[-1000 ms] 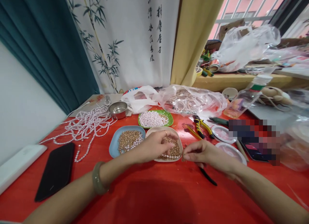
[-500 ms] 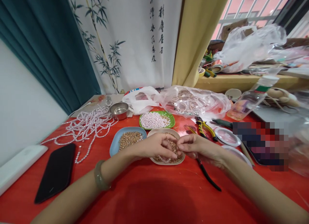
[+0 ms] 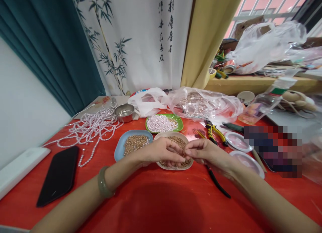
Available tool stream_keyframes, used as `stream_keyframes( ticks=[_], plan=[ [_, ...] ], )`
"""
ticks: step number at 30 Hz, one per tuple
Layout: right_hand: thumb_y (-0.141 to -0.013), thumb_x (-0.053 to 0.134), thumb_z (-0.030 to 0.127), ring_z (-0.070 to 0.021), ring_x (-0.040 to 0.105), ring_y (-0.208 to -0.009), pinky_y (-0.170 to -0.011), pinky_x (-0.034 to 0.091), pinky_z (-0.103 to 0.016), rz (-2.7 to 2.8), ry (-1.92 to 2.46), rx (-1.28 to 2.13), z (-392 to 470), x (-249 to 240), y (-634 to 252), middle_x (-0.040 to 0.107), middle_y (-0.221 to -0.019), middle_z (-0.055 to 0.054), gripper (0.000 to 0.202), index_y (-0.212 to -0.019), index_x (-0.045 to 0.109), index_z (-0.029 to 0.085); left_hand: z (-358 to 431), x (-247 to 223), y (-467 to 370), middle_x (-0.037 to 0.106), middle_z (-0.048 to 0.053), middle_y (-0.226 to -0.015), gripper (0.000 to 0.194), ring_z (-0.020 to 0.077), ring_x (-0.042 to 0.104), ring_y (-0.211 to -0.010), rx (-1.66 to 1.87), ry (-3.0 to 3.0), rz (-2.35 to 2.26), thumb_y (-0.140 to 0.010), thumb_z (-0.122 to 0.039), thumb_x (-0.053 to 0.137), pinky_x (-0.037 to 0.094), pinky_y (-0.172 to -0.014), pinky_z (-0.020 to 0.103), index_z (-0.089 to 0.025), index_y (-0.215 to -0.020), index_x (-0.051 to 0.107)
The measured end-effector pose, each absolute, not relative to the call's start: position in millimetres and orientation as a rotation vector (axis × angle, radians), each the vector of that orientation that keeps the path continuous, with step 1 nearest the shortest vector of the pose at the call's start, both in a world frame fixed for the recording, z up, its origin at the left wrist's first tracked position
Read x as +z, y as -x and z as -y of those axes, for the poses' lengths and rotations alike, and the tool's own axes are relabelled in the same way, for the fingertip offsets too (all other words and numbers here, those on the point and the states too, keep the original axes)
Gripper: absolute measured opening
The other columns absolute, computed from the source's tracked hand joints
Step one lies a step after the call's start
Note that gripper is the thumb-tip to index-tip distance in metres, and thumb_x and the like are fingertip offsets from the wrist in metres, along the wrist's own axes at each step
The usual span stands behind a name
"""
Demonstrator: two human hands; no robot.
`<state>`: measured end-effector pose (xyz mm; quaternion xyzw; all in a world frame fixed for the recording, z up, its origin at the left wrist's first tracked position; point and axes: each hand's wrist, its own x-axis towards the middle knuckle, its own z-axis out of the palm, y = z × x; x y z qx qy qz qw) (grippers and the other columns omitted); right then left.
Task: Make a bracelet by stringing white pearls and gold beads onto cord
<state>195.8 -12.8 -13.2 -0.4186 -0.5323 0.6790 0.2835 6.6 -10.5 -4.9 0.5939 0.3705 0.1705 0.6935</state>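
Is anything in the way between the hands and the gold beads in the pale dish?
Nothing visible. The left hand and the right hand are at the pale dish, fingertips close together, with gold beads showing right behind them.

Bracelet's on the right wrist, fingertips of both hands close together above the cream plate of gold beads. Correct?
Not quite: the head view shows the bracelet on the left wrist. The rest stands: the fingertips of the left hand and right hand are close together above the cream plate of gold beads.
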Motion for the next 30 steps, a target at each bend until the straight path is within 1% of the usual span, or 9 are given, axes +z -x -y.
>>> stream_keyframes(
  ticks=[4, 7, 11, 13, 16, 19, 24, 30],
  plan=[
    [-0.061, 0.074, 0.034, -0.0027, 0.035, -0.039, -0.039, 0.02, -0.02, 1.447, 1.142, 1.741, 18.8, -11.7, -191.9, 0.063, -0.055, 0.0, 0.018, -0.061, 0.068, 0.017, 12.7, -5.2, -7.1, 0.055, -0.003, -0.054, 0.009, 0.006, 0.048, -0.05, 0.405, -1.385, -0.852, -0.067, -0.023, 0.063, 0.036, -0.05, 0.02, -0.014, -0.067, 0.065],
    [-0.062, 0.073, 0.033, -0.0032, 0.037, -0.04, -0.039, 0.024, -0.02, 1.462, 1.176, 1.651, 24.6, -8.0, -191.2, 0.063, -0.055, 0.001, 0.017, -0.062, 0.068, 0.017, 14.6, -5.3, -7.6, 0.052, -0.003, -0.049, 0.013, 0.0054, 0.043, -0.045, 0.455, -1.395, -0.905, -0.067, -0.025, 0.061, 0.033, -0.046, 0.019, -0.013, -0.069, 0.067],
    [-0.065, 0.07, 0.035, -0.004, 0.039, -0.039, -0.038, 0.028, -0.019, 1.438, 1.203, 1.565, 31.8, -4.6, -190.9, 0.058, -0.051, 0.003, 0.019, -0.061, 0.065, 0.018, 16.0, -5.9, -8.3, 0.045, -0.006, -0.042, 0.02, 0.0047, 0.037, -0.038, 0.563, -1.335, -0.963, -0.065, -0.03, 0.063, 0.028, -0.04, 0.019, -0.012, -0.074, 0.067],
    [-0.066, 0.069, 0.036, -0.0042, 0.041, -0.039, -0.038, 0.03, -0.019, 1.416, 1.198, 1.584, 34.1, -4.9, -190.0, 0.06, -0.053, 0.002, 0.019, -0.06, 0.064, 0.018, 15.9, -6.8, -7.8, 0.043, -0.007, -0.041, 0.02, 0.0042, 0.035, -0.037, 0.61, -1.322, -0.982, -0.065, -0.029, 0.062, 0.026, -0.039, 0.019, -0.013, -0.076, 0.067],
    [-0.067, 0.068, 0.035, -0.0042, 0.043, -0.038, -0.038, 0.033, -0.019, 1.396, 1.174, 1.645, 37.0, -6.7, -187.5, 0.063, -0.056, 0.0, 0.02, -0.059, 0.062, 0.017, 15.7, -8.0, -6.8, 0.042, -0.007, -0.04, 0.02, 0.004, 0.033, -0.036, 0.65, -1.323, -1.022, -0.065, -0.03, 0.062, 0.024, -0.038, 0.019, -0.013, -0.073, 0.066],
    [-0.067, 0.067, 0.033, -0.0044, 0.045, -0.037, -0.037, 0.034, -0.019, 1.358, 1.159, 1.686, 40.2, -7.8, -184.6, 0.062, -0.054, 0.0, 0.019, -0.059, 0.062, 0.016, 15.9, -8.0, -7.0, 0.041, -0.007, -0.039, 0.02, 0.0041, 0.032, -0.036, 0.654, -1.334, -1.053, -0.065, -0.032, 0.061, 0.024, -0.038, 0.019, -0.013, -0.07, 0.066],
    [-0.067, 0.066, 0.029, -0.0042, 0.046, -0.035, -0.036, 0.035, -0.017, 1.281, 1.156, 1.725, 43.8, -8.3, -181.9, 0.062, -0.052, 0.0, 0.016, -0.058, 0.062, 0.016, 16.5, -7.8, -8.2, 0.039, -0.008, -0.039, 0.019, 0.0042, 0.031, -0.036, 0.651, -1.339, -1.068, -0.064, -0.029, 0.06, 0.022, -0.038, 0.02, -0.014, -0.073, 0.067],
    [-0.068, 0.066, 0.029, -0.0048, 0.047, -0.035, -0.036, 0.036, -0.018, 1.279, 1.151, 1.776, 43.0, -12.2, -180.6, 0.063, -0.052, 0.0, 0.019, -0.055, 0.06, 0.016, 16.9, -8.3, -8.9, 0.035, -0.008, -0.037, 0.023, 0.005, 0.028, -0.036, 0.651, -1.365, -1.09, -0.065, -0.032, 0.061, 0.023, -0.039, 0.021, -0.013, -0.077, 0.069]
  ],
)
